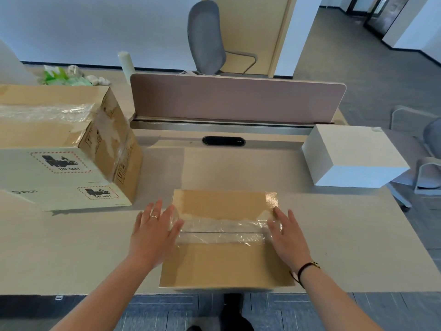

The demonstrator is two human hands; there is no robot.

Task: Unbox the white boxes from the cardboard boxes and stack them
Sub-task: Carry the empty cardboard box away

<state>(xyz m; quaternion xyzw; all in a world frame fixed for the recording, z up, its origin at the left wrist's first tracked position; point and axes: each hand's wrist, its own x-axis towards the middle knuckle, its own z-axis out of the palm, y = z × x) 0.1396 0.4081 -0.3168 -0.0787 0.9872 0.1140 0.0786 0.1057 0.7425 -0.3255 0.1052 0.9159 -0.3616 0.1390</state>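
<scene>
- Both hands lie flat with straight, spread fingers: the left hand (155, 231) rests on the left end of the cardboard box (225, 237), the right hand (287, 237) on its right end, neither curled round anything.
- That box sits closed at the near edge of the tabletop (71, 254), at the middle, its front side overhanging or flush with the edge; which cannot be told.
- Clear tape (222, 229) runs crumpled across the lid seam; its ends are covered by the fingers, so whether it has been cut or lifted is hard to make out.
- One white box (355, 156) stands near the right edge of the tabletop, well apart from the hands.
- Two larger cardboard boxes (59, 149), stacked, stand at the left edge, cut off by the frame; their white sides bear hazard labels, partly blurred.
- Beyond them, at the far left corner, lies a heap of green and white packing (69, 76), too blurred to identify.
- A divider panel (236, 96) closes the far edge, hiding the lower part of a grey chair (207, 37).
</scene>
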